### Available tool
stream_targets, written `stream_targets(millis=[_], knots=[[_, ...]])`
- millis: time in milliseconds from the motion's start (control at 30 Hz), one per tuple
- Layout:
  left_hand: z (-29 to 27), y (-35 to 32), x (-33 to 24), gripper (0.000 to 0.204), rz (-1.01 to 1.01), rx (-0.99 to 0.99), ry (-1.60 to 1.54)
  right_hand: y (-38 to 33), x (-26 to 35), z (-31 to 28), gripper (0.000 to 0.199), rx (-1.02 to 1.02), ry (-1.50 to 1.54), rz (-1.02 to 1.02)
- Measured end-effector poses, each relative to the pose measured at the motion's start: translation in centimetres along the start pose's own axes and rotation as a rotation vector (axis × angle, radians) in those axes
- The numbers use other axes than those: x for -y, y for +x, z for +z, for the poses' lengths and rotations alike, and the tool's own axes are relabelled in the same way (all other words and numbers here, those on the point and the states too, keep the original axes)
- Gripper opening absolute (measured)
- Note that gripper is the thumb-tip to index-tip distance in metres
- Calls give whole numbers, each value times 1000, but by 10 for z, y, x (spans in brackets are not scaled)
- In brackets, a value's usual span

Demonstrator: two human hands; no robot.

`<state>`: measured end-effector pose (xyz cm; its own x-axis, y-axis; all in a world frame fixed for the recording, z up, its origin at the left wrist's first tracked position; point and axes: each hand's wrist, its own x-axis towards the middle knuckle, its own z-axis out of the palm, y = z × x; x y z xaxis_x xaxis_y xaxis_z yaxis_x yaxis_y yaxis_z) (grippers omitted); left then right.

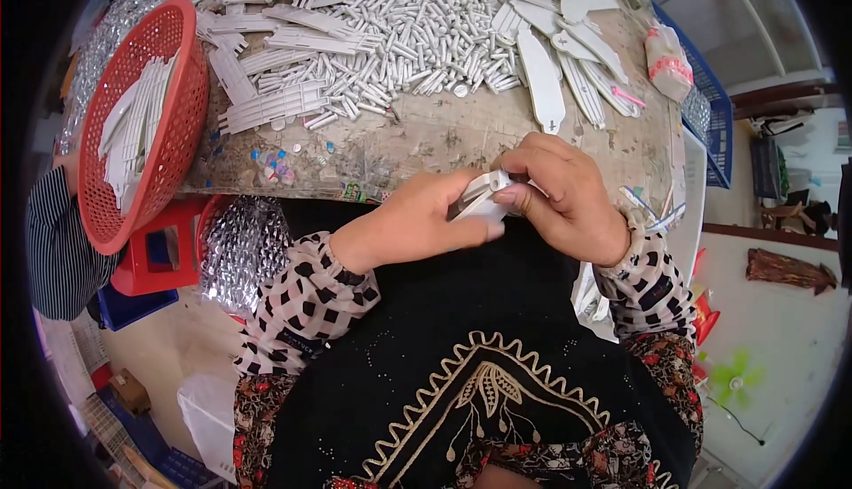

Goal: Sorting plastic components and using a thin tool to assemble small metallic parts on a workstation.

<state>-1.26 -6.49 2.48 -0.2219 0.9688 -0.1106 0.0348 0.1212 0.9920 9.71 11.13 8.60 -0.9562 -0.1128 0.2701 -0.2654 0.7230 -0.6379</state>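
My left hand [413,223] is closed around a white plastic part [481,209], just off the front edge of the worktable. Against its upper end, the fingertips of my right hand [572,201] pinch a small white tube-like piece [499,180] with a hole in its end. The two pieces touch; whether one sits inside the other I cannot tell. Beyond my hands lies a big pile of small white cylinders [435,36]. Long flat white plastic pieces [541,81] lie around that pile, some slotted and some with rounded ends.
A red perforated basket [191,90] holding white strips stands at the left, above a red stool [155,263]. Silver tinsel-like material [240,258] hangs below the table edge. At the far right are a white-and-red packet [667,63] and a blue crate [717,103]. Another person's striped sleeve [67,232] shows at left.
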Motion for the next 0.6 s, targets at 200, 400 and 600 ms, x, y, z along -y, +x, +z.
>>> stream_targets(millis=[200,400,600], knots=[[-10,-6,5,31,18,36,41,7,4,1,16,21,39,41],[-5,-11,12,29,19,-45,48,9,-9,8,17,107,177,119],[-4,-15,21,37,-20,-64,-154,11,-16,12,16,74,214,164]])
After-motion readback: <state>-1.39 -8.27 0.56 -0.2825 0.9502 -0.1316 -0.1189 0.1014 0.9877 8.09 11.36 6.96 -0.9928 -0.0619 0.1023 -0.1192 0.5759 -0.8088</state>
